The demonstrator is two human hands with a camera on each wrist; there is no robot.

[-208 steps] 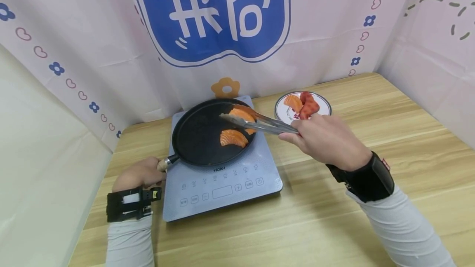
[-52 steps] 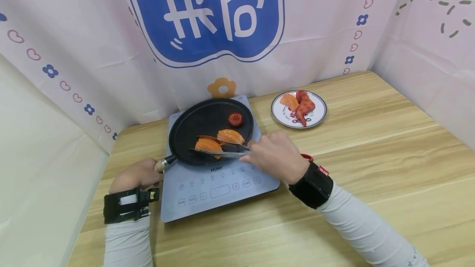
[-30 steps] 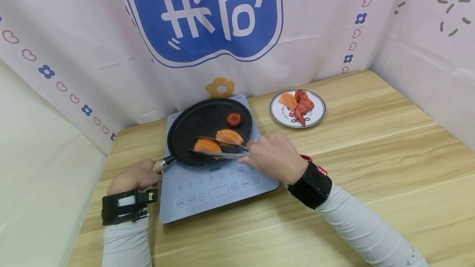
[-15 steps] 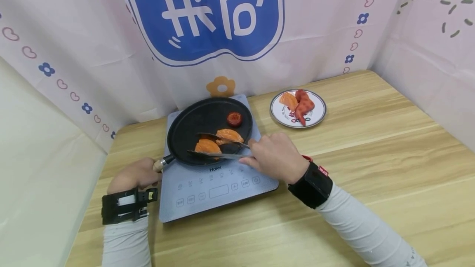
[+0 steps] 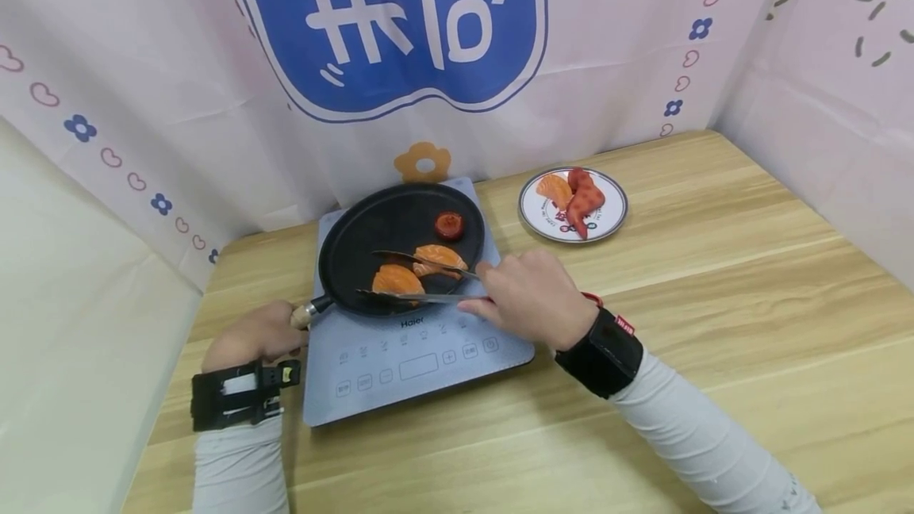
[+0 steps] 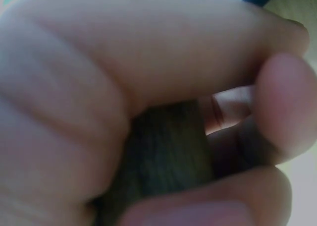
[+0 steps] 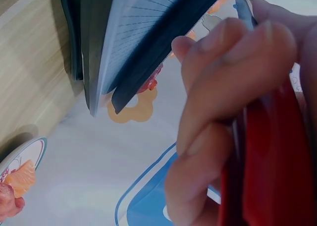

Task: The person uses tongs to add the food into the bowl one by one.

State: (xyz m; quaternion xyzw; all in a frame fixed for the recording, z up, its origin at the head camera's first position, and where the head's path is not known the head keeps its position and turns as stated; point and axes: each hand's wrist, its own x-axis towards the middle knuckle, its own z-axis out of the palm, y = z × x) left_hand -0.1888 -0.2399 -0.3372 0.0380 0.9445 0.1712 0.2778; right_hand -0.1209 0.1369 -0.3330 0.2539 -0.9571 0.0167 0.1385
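Observation:
My left hand [image 5: 253,335] grips the wooden end of the pan's handle [image 5: 305,314], fingers curled round it in the left wrist view. Over the front of the black round frying pan [image 5: 364,228], my right hand [image 5: 535,300] holds a pair of tongs [image 5: 435,298]; their red handle [image 7: 277,156] shows in the right wrist view. The tongs' arms are spread apart. Between them lies one orange salmon slice [image 5: 397,281], with a second slice [image 5: 437,255] partly behind the far arm. A red round piece [image 5: 449,225] sits at the back right of the pan.
The pan stands on a grey induction cooktop [image 5: 421,395] with a touch panel. To the right, a white plate [image 5: 609,216] bears another salmon slice [image 5: 553,190] and a reddish chicken wing [image 5: 587,201]. A printed curtain [image 5: 607,38] hangs behind the wooden table [image 5: 714,260].
Since the oldest frame, the tongs have come forward and left, and the red round piece has come into view. Over the last second the tongs' arms have spread slightly; the left hand keeps its hold.

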